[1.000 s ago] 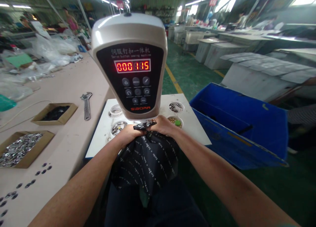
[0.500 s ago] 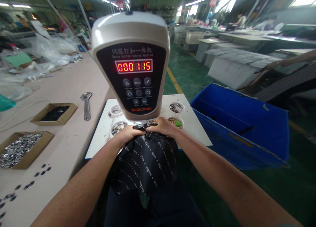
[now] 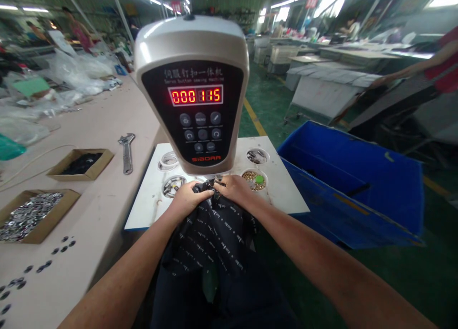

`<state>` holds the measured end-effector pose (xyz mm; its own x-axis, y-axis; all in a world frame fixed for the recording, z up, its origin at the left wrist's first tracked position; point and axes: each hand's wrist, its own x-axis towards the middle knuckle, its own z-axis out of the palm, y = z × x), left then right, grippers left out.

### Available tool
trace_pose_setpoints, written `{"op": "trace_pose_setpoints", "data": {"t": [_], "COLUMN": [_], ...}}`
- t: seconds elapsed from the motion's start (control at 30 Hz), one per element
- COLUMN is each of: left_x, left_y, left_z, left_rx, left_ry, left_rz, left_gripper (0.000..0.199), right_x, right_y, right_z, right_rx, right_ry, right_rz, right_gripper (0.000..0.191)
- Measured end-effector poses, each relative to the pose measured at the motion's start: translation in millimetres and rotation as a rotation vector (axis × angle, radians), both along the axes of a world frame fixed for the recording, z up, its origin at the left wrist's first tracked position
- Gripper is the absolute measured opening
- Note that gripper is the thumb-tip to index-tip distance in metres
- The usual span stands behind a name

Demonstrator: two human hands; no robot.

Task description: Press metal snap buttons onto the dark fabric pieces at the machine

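Both hands (image 3: 188, 197) (image 3: 236, 189) close together on cloth (image 3: 218, 228)

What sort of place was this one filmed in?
Likely a garment workshop: a machine labelled for button sewing, dark printed cloth in front of it, and a box of small metal parts on the table.

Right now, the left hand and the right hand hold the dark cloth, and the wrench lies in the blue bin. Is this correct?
One part is wrong: the wrench lies on the table, as the head view shows. The left hand and the right hand do hold the dark cloth.
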<state>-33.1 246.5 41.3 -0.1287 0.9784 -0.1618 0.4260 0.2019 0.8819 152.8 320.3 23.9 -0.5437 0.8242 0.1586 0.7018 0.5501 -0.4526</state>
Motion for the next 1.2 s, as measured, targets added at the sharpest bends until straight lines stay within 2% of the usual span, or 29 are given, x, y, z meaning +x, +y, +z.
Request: {"op": "trace_pose_setpoints", "data": {"t": [0.1, 0.27, 0.47, 0.53, 0.77, 0.93, 1.07, 1.2], "left_x": [-4.8, -10.0, -2.0, -0.7, -7.0, -5.9, -2.6, -3.3], "left_y": [-3.0, -8.5, -15.5, -16.1, -13.0, -16.1, -18.8, -16.3], "left_z": [-6.9, -17.4, -23.2, -24.6, -26.0, -23.6, -21.3, -22.5], "left_rx": [0.115, 0.303, 0.483, 0.522, 0.453, 0.474, 0.496, 0.422], "left_ry": [0.100, 0.212, 0.334, 0.408, 0.612, 0.663, 0.652, 0.519], "left_rz": [0.047, 0.030, -0.028, -0.070, -0.157, -0.165, -0.147, -0.115], "left_gripper": [0.057, 0.042, 0.028, 0.029, 0.031, 0.030, 0.028, 0.026], "right_x": [0.1, -0.7, -3.0, -3.1, 3.3, 9.0, 13.5, 19.7], "right_y": [0.9, 0.9, 0.2, 0.1, 3.6, 5.2, 4.6, 2.2], "right_z": [1.7, 1.7, -4.8, -7.9, -15.2, -17.9, -19.8, -16.4], "right_rx": [0.020, 0.009, 0.023, 0.019, -0.043, -0.030, 0.014, 0.043], "right_ry": [-0.020, 0.015, 0.195, 0.245, 0.463, 0.522, 0.522, 0.456], "right_rz": [0.033, 0.023, -0.049, -0.052, 0.074, 0.219, 0.255, 0.298], "right_gripper": [0.041, 0.033, 0.027, 0.026, 0.010, 0.022, 0.031, 0.026]}}
